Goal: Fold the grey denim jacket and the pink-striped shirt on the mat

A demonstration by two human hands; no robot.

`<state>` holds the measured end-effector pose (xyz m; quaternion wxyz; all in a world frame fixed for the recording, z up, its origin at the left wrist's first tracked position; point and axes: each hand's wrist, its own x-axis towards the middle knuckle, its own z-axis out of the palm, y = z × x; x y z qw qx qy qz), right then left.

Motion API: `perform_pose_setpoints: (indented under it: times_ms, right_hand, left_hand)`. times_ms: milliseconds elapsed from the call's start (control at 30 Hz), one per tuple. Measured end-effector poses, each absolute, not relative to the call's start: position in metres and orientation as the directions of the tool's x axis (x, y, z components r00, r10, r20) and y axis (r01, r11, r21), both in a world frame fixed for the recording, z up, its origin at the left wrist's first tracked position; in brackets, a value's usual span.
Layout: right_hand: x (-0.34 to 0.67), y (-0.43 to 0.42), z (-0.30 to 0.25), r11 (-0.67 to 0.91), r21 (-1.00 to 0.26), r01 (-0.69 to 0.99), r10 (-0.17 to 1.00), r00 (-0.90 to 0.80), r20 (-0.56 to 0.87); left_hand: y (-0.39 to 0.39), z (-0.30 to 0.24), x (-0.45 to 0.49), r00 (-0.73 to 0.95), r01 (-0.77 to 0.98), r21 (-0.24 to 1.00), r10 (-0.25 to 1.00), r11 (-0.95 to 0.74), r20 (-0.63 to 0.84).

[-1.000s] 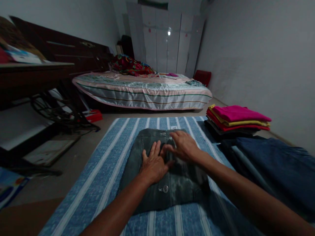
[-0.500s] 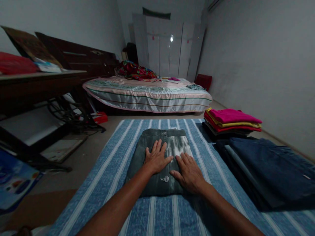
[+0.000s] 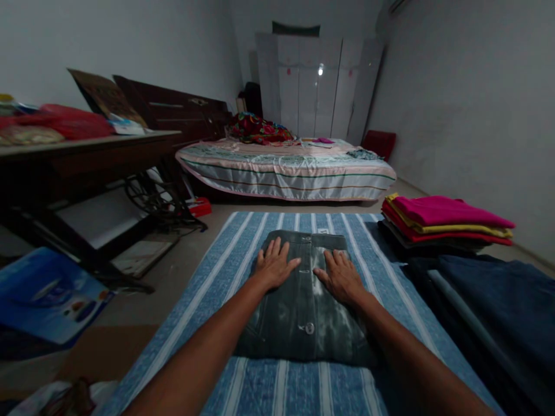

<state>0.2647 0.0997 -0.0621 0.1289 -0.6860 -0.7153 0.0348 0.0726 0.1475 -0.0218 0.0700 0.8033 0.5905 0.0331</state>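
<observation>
A folded dark green denim garment [image 3: 299,312] with pale faded patches and a button front lies flat on a blue striped cloth [image 3: 208,306]. My left hand [image 3: 274,267] rests palm down on its upper left part, fingers spread. On the upper right part lies my right hand [image 3: 340,277], also flat with fingers out. Neither hand grips the fabric. A round button shows near the garment's lower edge, between my forearms.
To the right sit folded jeans [image 3: 498,306] and a stack of bright folded clothes [image 3: 451,216]. A bed [image 3: 281,167] stands beyond the cloth. At left are a treadle table [image 3: 87,153] and a blue box [image 3: 52,294].
Both hands have moved apart and towards the garment's far edge, still flat on it. The whole view has swung slightly left, so things appear further right.
</observation>
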Motion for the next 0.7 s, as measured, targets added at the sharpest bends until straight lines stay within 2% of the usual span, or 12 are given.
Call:
perform_pose_setpoints:
  times_ms: [133, 267, 333, 400, 433, 500, 567, 633, 700]
  right_hand:
    - [0.266, 0.099, -0.073, 0.055, -0.268, 0.962, 0.989, -0.016, 0.147]
    - [0.278, 0.103, -0.061, 0.08, -0.378, 0.922, 0.983, -0.01, 0.183]
    - [0.291, 0.111, -0.055, 0.007, -0.47, 0.882, 0.972, 0.104, 0.211]
    - [0.307, 0.123, -0.054, -0.137, -0.607, 0.783, 0.948, 0.281, 0.147]
    - [0.315, 0.13, -0.055, -0.217, -0.68, 0.7, 0.934, 0.352, 0.065]
    - [0.328, 0.142, -0.059, -0.317, -0.744, 0.588, 0.909, 0.411, -0.063]
    - [0.335, 0.152, -0.063, -0.369, -0.767, 0.525, 0.897, 0.419, -0.145]
    - [0.339, 0.16, -0.065, -0.407, -0.787, 0.463, 0.886, 0.411, -0.216]
    - [0.34, 0.165, -0.064, -0.44, -0.799, 0.41, 0.874, 0.398, -0.278]
  left_hand:
    - [0.15, -0.042, 0.068, 0.288, 0.946, 0.173, 0.956, -0.276, -0.052]
    - [0.155, -0.034, 0.064, 0.311, 0.922, 0.244, 0.951, -0.3, -0.007]
    - [0.166, -0.026, 0.056, 0.286, 0.915, 0.276, 0.955, -0.296, 0.075]
    - [0.18, -0.019, 0.047, 0.156, 0.919, 0.347, 0.982, -0.184, 0.108]
    - [0.187, -0.017, 0.042, 0.055, 0.907, 0.414, 0.996, -0.078, 0.068]
    - [0.199, -0.013, 0.033, -0.114, 0.79, 0.595, 0.989, 0.149, -0.097]
    - [0.206, -0.013, 0.027, -0.177, 0.619, 0.722, 0.951, 0.309, -0.255]
    - [0.209, -0.013, 0.025, -0.179, 0.503, 0.775, 0.923, 0.382, -0.339]
    - [0.211, -0.015, 0.027, -0.165, 0.458, 0.79, 0.913, 0.407, -0.374]
